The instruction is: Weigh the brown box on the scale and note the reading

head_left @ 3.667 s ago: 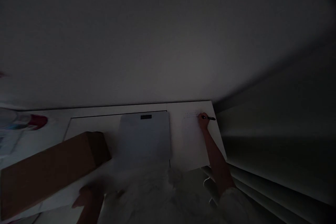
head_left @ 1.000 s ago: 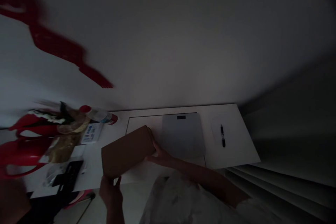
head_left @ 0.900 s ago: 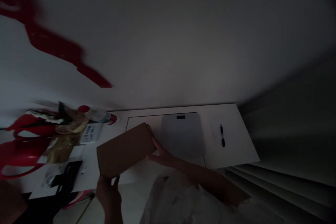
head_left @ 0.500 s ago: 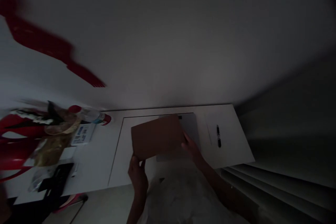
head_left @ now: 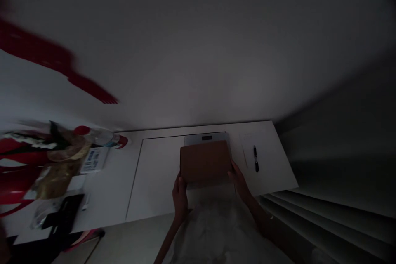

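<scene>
Two-handed hold on a brown cardboard box, seen from the head in dim light. The left hand (head_left: 180,194) grasps the plain brown rectangular cardboard box (head_left: 205,161) near its lower left corner; the right hand (head_left: 239,178) grips the opposite end, fingers against the short side. The box lies in view over a thin pale-grey flat panel with a small black rectangular window (head_left: 192,139), hiding most of it but leaving its far strip exposed; whether box and panel touch cannot be told. Principal hazard, by judgement: both hands bear on the near part of the box, so the far edge could dip and knock the panel or cover its window. Uneven lowering of the two ends could bring one corner down first, jarring or sliding the panel. A slackened left hold, which appears confined to the corner, could let the box twist. To the right, on the long white tabletop (head_left: 157,177), lie a faint white sheet of paper (head_left: 248,154) and a slim black pen (head_left: 256,159); a sideways sweep of the right hand could push the pen away, since it may roll.
</scene>
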A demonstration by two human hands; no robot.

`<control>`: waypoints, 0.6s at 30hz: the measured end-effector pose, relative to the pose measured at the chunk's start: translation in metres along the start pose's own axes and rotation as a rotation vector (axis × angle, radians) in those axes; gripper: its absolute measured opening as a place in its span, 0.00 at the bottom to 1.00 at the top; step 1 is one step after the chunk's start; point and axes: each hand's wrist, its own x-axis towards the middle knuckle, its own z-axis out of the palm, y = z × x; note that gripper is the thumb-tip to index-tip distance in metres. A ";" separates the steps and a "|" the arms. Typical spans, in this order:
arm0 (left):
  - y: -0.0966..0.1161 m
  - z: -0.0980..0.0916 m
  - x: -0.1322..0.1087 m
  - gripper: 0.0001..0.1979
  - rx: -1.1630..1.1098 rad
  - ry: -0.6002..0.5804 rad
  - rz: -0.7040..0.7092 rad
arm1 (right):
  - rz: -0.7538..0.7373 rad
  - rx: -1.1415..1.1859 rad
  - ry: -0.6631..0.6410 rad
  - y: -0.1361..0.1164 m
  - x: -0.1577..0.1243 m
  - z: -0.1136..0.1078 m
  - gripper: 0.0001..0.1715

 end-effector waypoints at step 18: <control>-0.077 -0.086 0.043 0.15 1.126 0.019 0.217 | -0.228 -0.762 0.289 0.092 0.025 -0.072 0.28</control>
